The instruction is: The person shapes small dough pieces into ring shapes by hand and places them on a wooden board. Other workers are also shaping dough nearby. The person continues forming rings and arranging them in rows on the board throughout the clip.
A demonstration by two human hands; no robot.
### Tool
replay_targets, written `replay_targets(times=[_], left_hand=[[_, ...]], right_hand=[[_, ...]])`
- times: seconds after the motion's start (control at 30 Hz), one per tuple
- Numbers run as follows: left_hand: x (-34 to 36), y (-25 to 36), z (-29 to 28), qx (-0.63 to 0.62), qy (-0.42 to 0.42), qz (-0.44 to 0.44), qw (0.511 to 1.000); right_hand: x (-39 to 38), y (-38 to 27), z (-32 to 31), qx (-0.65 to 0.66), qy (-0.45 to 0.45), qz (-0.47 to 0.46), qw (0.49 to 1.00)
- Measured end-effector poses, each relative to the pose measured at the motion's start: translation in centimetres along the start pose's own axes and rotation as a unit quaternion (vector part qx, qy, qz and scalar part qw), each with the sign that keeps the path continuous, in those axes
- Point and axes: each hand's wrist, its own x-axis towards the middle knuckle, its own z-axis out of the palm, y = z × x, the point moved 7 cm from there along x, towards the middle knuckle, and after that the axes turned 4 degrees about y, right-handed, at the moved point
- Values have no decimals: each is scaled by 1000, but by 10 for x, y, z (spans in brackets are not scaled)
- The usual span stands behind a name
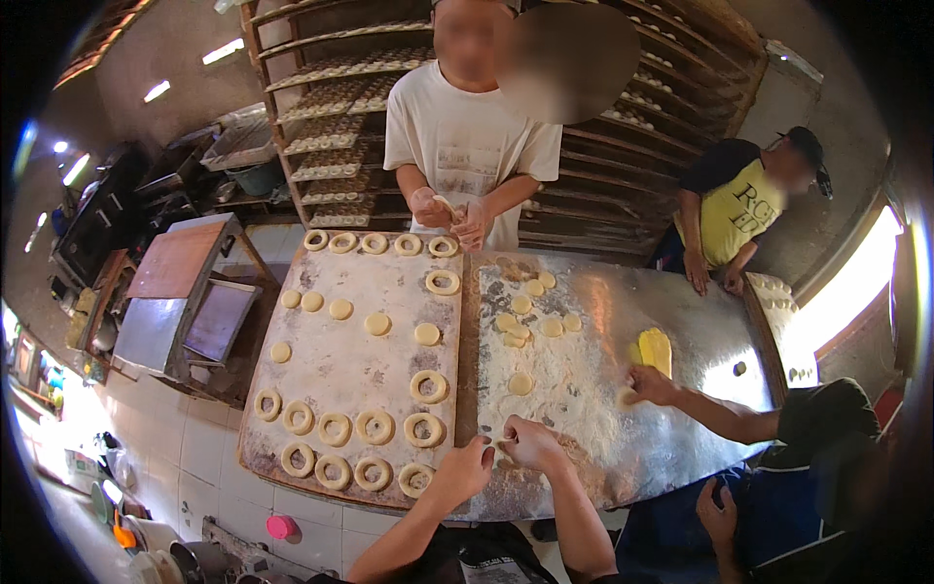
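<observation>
My left hand [469, 469] is over the near edge of the worktable, next to a wooden board [350, 365] with dough rings and dough discs on it. Its fingers are curled, and what they hold, if anything, is hidden. Close by on the right, my right hand [535, 446] is closed above the floured metal tabletop [603, 409]; a small pale bit shows at its fingertips, too small to name. The nearest dough ring [416, 479] lies at the board's corner beside my left hand. Beyond my right hand lies a flat dough disc [520, 383].
Across the table a person in a white shirt [467, 136] handles a piece of dough. At the right, a co-worker's hand [650, 385] is beside yellow dough [655, 352]. Another person in yellow [730, 219] leans on the far end. Tray racks [336, 107] stand behind.
</observation>
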Motion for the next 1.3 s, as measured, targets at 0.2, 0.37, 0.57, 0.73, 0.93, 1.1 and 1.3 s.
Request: replay_targets(times=[0.2,0.37,0.57,0.73,0.93,1.1,1.3], left_hand=[[0,14,7,-198,48,-45,978],[-13,42,-9,-306,54,-47,949],[-14,81,-30,-116,176,109,971],[-23,65,-47,-175,318,116,925],[-29,46,-43,-688,129,131,702],[-32,21,-67,-333,243,24,911],[-54,-11,-108,-146,303,45,941]], right_hand=[[-33,1,-30,476,14,-18,879],[-42,-8,-45,438,-2,-96,894],[-16,-39,-62,211,241,-143,936],[-33,-53,-34,668,-184,-155,704],[-26,-63,-29,577,-30,-102,810],[-32,-109,-9,647,-122,-115,744],[-34,-167,9,744,-181,-184,616]])
